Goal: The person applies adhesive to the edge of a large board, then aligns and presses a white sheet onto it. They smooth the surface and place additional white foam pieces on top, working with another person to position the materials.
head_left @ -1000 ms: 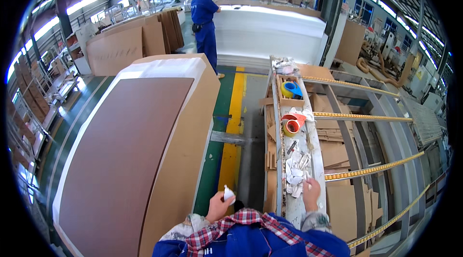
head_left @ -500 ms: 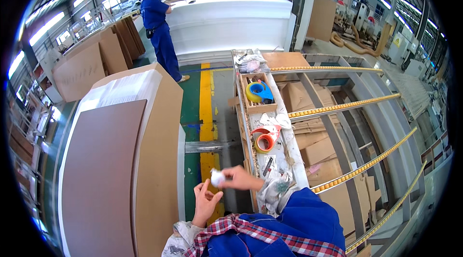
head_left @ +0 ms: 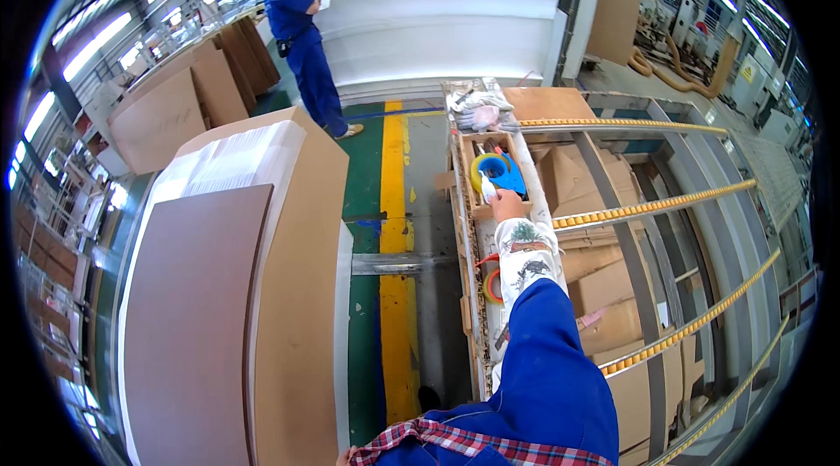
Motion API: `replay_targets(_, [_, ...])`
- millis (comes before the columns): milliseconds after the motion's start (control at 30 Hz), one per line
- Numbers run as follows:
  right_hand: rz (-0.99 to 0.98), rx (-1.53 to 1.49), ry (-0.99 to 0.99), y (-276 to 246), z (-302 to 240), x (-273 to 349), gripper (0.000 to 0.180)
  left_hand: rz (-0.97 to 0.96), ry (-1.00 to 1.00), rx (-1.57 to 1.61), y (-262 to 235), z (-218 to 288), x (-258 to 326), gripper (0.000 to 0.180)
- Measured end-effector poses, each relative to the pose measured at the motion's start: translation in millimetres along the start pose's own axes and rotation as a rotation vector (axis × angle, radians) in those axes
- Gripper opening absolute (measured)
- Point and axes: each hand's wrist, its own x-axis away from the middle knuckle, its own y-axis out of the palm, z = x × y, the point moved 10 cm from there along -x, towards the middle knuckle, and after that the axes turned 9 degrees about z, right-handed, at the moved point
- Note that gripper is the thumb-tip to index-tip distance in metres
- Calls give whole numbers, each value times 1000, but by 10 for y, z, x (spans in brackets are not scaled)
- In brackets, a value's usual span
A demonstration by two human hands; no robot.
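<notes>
Right hand [head_left: 507,205] pinching white object [head_left: 486,192], apparently | blue dispenser [head_left: 505,172] beside, in box [head_left: 480,212] | sleeve [head_left: 532,258] blocking red dispenser [head_left: 489,284]

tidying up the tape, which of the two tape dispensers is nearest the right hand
The blue tape dispenser with the round yellow roll, inside the wooden box beside the right hand. The red tape dispenser lies outside it.
</notes>
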Motion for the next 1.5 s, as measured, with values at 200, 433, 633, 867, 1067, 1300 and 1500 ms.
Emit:
replay_targets(200, [52,186,11,14,451,-116,21,127,-110,79,-161,-391,91,32])
replay_targets(433, [251,41,-82,-181,-161,234,23,145,-166,196,31,-926,223,31])
replay_targets(633, [-440,-884,138,-289,-1796,1420,12,118,75,232,-375,190,458,30])
replay_targets(867, [-1188,-1245,46,-963,-3991,3600,17,282,584,616,-1515,1690,699,11])
replay_targets(1067, [-1443,-1355,164,-1575,-4706,4679,24,546,805,1005,-2681,2049,1374,15])
replay_targets(1300, [-1617,-1344,73,-1804,-5179,5605,25,582,776,1097,-3137,1304,1647,15])
replay_targets(1500, [-1553,-1316,-32,-1932,-5350,5990,21,849,912,867,-3469,956,2001,22])
